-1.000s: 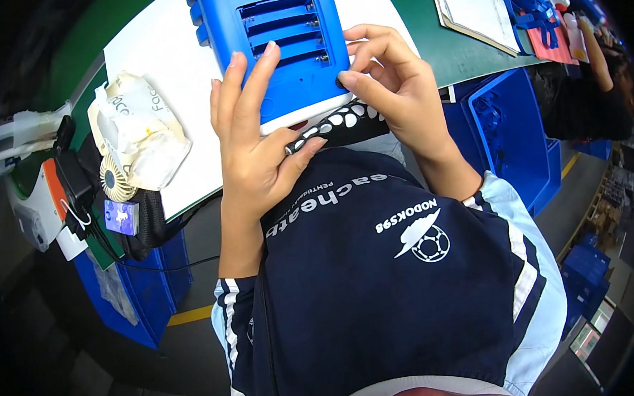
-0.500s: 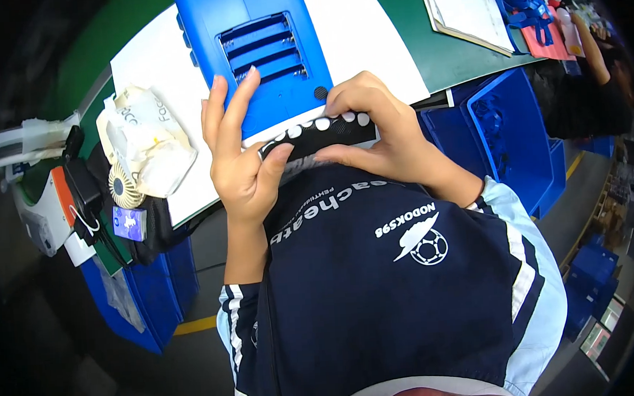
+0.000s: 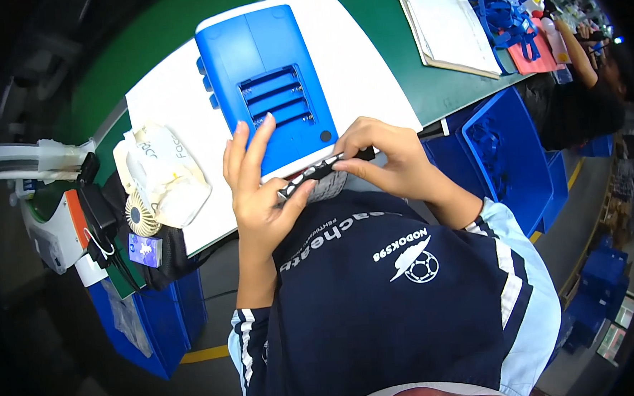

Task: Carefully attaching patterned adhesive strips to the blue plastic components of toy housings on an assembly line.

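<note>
While the blue battery-compartment housing [image 3: 292, 136] is lying on the white sheet [image 3: 365, 88], left hand [image 3: 256, 205] and right hand [image 3: 394, 162] are narrowly pinching the white-spotted black strip [image 3: 318, 171] beside the housing's near edge.

A well-lit green tabletop [image 3: 437, 95] ran across the room, its surroundings falling away into dimness. Out from its near edge spread a dark grey floor [image 3: 220, 325], where a yellow stripe [image 3: 205, 355] showed toward the left and another stretch toward the right. Farther off that edge, rightward, blue crates [image 3: 601, 276] stood near blurred clutter.
</note>
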Tool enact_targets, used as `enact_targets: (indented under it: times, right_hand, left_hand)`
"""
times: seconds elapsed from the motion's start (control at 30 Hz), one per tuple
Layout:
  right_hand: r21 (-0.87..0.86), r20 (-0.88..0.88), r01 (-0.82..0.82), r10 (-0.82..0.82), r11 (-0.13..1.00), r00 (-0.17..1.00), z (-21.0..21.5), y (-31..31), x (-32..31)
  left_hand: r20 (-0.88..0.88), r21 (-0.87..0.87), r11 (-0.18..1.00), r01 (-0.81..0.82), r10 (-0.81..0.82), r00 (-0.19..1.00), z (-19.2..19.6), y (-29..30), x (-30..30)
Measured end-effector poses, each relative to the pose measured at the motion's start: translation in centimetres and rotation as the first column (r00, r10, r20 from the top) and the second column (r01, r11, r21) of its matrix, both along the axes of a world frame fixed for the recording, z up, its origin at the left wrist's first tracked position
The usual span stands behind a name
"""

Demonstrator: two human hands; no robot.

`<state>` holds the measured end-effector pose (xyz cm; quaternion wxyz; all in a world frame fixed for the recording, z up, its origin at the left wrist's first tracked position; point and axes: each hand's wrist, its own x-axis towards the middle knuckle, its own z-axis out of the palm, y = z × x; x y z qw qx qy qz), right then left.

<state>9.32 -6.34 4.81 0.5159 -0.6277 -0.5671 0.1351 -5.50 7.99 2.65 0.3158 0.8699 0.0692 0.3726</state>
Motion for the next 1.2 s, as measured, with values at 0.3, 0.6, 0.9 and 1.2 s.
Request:
enact_targets:
  times: [0.3, 0.6, 0.9, 1.2]
  right_hand:
    - [0.159, 0.217, 0.101, -0.135, 0.982, 0.967, 3.3, 3.9, 7.1]
    - [0.102, -0.014, 0.114, -0.113, 0.988, 0.994, 2.7, 11.3, 10.4]
    - [0.098, -0.047, 0.142, -0.138, 0.985, 0.989, 2.3, 11.8, 10.0]
    - [0.115, -0.069, 0.133, -0.126, 0.984, 0.99, 2.0, 11.8, 9.9]
  left_hand:
    - [0.021, -0.028, 1.0, 0.011, -0.01, 1.0, 0.0, -0.2, -0.2]
    - [-0.004, -0.047, 0.999, 0.008, -0.008, 1.0, -0.1, -0.2, -0.1]
    - [-0.009, -0.031, 1.0, 0.0, 0.0, 1.0, -0.2, -0.2, -0.1]
    - [-0.003, -0.024, 1.0, 0.001, -0.002, 1.0, -0.3, -0.2, -0.1]
